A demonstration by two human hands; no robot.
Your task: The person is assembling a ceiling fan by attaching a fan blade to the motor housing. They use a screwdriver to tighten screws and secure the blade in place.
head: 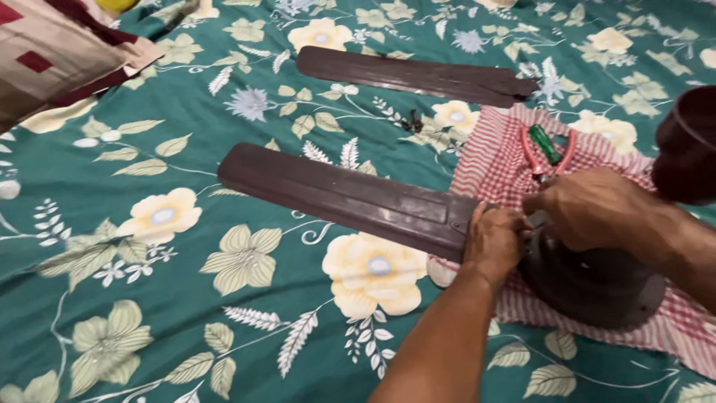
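Note:
A dark brown fan blade [343, 195] lies across a green floral bedsheet [164, 298]. Its right end meets a round dark brown fan motor housing [597, 287], which rests on a red-and-white checked cloth [500, 160]. My left hand [494, 242] presses on the blade's end where it joins the housing. My right hand [593, 209] is closed over the top of the housing right beside it; whether it holds a small part I cannot tell.
A second brown blade [414, 75] lies farther back. Red-handled pliers [533, 153] and a green-handled screwdriver [544, 144] lie on the cloth. A dark brown cup-shaped cover [690, 145] stands at the right edge. A patterned pillow [52, 52] sits top left.

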